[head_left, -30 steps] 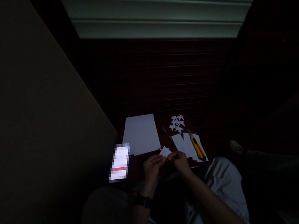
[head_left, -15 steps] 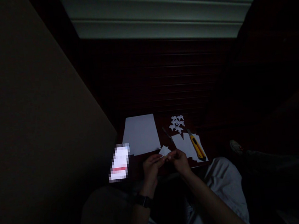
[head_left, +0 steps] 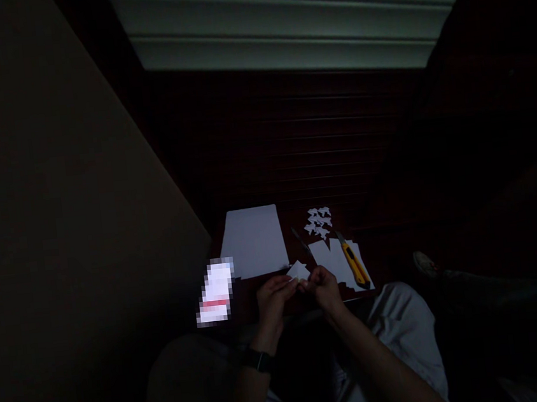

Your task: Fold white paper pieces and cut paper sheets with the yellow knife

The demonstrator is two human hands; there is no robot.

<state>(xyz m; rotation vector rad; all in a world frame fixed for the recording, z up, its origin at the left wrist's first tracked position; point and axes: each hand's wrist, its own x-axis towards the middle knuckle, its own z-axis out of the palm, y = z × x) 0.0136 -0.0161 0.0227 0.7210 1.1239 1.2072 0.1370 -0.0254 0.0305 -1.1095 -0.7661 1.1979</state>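
Holding small folded white paper point(head_left: 298, 269) near lower right corner of the white sheet point(head_left: 253, 241). Left hand point(head_left: 271, 296): fingers clamped on it. Right hand point(head_left: 325, 288): at its right edge, can't tell if pinching. Yellow cutter point(head_left: 354, 265): any markings too small to read. Bright screen point(head_left: 216, 286): pixelated, red band, text illegible.

Matt paper, smooth plastic
The folded piece point(head_left: 298, 269) and large sheet point(head_left: 254, 241) look like matt paper; the cutter handle point(head_left: 356, 268), smooth plastic; the trousers point(head_left: 409, 324), creased cloth.
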